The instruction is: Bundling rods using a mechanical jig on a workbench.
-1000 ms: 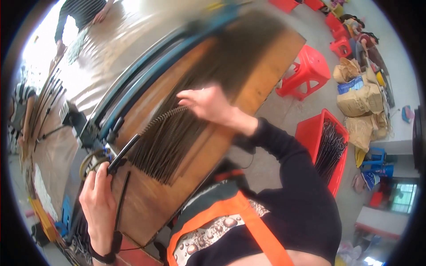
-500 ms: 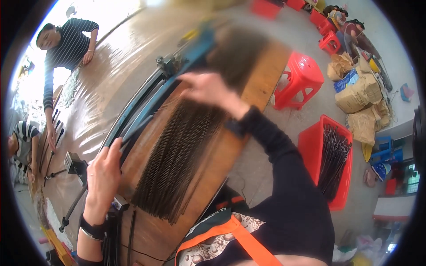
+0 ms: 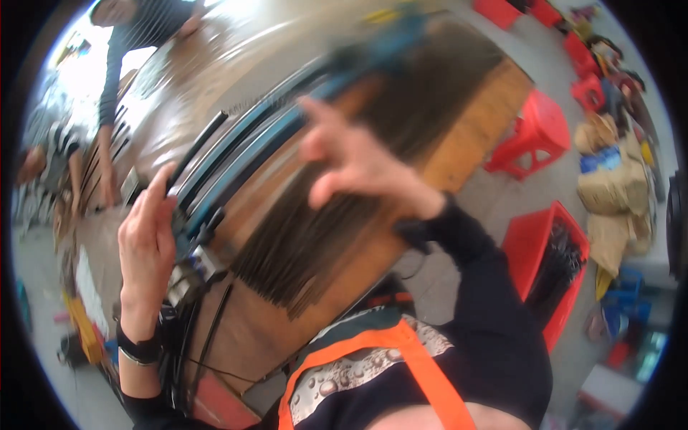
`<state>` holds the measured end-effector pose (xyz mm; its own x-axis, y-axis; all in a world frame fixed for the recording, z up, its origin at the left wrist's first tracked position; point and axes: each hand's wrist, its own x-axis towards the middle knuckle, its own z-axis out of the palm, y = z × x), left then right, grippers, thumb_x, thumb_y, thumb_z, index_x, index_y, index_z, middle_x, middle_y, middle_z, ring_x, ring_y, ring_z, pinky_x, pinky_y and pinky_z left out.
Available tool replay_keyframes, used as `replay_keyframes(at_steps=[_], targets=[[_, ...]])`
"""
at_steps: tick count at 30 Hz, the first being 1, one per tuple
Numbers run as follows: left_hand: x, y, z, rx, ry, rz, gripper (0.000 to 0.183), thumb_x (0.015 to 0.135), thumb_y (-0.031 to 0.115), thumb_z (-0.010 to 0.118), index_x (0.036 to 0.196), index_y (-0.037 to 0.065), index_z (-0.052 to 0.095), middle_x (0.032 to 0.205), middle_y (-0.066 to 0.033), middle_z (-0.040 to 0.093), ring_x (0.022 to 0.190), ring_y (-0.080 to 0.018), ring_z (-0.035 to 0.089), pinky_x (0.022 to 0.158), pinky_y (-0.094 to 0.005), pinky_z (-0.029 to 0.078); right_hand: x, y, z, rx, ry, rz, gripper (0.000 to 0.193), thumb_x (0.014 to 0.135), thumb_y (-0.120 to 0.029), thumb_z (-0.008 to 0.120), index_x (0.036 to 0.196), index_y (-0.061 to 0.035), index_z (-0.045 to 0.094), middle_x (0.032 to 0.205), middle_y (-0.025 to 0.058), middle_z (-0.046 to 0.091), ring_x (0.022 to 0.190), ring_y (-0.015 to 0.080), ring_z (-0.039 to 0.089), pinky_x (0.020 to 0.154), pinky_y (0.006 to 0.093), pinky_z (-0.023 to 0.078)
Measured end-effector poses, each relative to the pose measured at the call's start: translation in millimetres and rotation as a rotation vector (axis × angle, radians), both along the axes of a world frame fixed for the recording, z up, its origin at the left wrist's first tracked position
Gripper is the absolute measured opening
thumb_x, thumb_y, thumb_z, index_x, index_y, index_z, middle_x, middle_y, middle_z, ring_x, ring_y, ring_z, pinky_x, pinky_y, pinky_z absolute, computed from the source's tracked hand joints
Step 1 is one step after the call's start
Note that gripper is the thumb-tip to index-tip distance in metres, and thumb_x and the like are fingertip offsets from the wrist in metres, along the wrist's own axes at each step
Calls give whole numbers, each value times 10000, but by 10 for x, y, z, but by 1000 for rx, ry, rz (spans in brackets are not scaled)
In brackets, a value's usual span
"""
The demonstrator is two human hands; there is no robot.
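Plainly, the risk lay with the layer of thin dark rods (image 3: 315,236) spread along the wooden board (image 3: 466,143). The right hand (image 3: 358,161) hovered over the rods' middle, fingers spread and loosely curled, clasping nothing; a careless brush could have fanned them askew or pushed their uneven near ends off the board's edge. The left hand (image 3: 147,240) stood open beside the blue metal rail (image 3: 244,161) bordering the board's far side, fingers apart, so a fingertip might have caught there. Blur hid whether either hand touched anything.
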<state>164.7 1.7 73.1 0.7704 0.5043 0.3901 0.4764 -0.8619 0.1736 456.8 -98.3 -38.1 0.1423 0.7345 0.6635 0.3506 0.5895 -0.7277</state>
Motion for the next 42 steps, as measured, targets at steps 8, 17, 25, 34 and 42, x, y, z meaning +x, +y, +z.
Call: replay_keyframes(at_steps=[8,17,25,34,42], targets=[[-815,-419,152,41,321,247,460,897,47,589,1333,194,570,812,-141,593,703,-345,593,638,-421,476,-256,-1,-118,34,-184,-154,223,937,-195,660,1123,-75,691,755,-7,623,613,70,554,534,220,454],[-1347,-690,-5,1,268,293,490,872,45,623,1333,205,571,747,-126,549,658,-308,587,600,-411,465,-865,105,-145,-311,-125,271,145,847,-100,737,986,-62,722,801,51,634,660,121,589,565,250,468],[-1089,-926,-108,-149,237,120,394,849,-8,609,1229,96,602,756,-123,543,650,-291,568,584,-386,466,-1199,20,-127,387,-403,61,173,948,-185,621,998,-41,701,965,56,673,758,143,605,618,269,500],[-1123,-855,-269,-14,307,56,293,877,-5,587,1167,33,586,844,-146,572,700,-287,597,631,-380,483,-961,56,-411,606,-964,-435,205,989,-148,517,1086,-34,656,1186,28,629,784,181,615,638,295,516],[-2062,-414,308,323,-76,563,176,995,154,554,1105,33,619,865,-167,639,674,-212,596,646,-304,464,-695,439,-399,81,-475,-250,163,940,-198,622,1075,-136,687,776,65,674,712,167,650,614,323,513]])
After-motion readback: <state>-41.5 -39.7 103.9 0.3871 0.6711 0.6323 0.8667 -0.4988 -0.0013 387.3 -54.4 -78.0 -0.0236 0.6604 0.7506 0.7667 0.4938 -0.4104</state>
